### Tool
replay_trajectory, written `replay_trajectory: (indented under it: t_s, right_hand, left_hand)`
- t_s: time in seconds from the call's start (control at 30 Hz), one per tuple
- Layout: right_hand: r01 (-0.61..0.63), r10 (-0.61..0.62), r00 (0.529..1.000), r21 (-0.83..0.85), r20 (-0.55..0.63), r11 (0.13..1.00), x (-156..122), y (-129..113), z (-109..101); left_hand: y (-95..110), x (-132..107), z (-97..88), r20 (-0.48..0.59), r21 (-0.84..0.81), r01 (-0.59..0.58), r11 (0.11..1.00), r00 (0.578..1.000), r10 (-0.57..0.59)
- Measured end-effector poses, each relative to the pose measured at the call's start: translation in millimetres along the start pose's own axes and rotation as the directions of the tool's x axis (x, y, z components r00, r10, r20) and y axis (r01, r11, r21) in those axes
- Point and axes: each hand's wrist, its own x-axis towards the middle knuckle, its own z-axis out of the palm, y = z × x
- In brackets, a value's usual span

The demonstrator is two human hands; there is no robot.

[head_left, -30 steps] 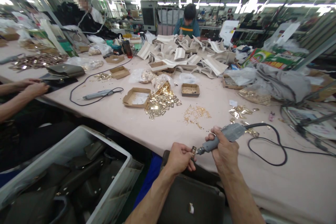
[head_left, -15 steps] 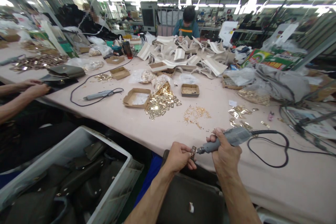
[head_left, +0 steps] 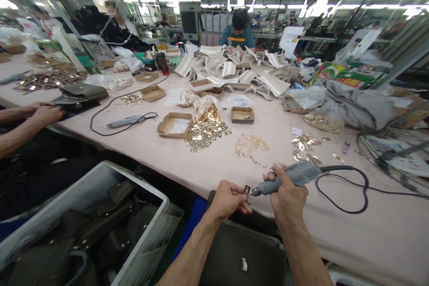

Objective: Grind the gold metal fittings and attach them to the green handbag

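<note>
My left hand (head_left: 229,199) pinches a small metal fitting (head_left: 247,189) at the table's near edge. My right hand (head_left: 287,192) is wrapped round a grey corded electric screwdriver (head_left: 295,175). Its tip touches the fitting. The black cord (head_left: 348,187) loops off to the right over the pinkish table (head_left: 187,156). Under my forearms lies a dark leather bag (head_left: 241,250) with a small metal piece on it.
Piles of gold fittings (head_left: 204,129) and small cardboard trays (head_left: 174,124) cover the table's middle. A second grey screwdriver (head_left: 125,120) lies to the left. A grey bin (head_left: 83,228) of dark bags stands at lower left. A co-worker's hands (head_left: 43,111) rest at far left; others sit opposite.
My right hand has lowered the screwdriver's rear end so the tool lies flatter, and the cord loop shifted right. My left hand stays pinched on the fitting.
</note>
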Motion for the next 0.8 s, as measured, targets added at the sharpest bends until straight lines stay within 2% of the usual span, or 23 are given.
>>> replay_trajectory:
  t_s: [0.8]
  right_hand:
    - [-0.054,0.054,0.999,0.049,0.000,0.997,-0.5,-0.1,-2.0]
  left_hand:
    - [0.2,-0.8,1.3,-0.003,-0.010,-0.009,1.000,1.000,0.009]
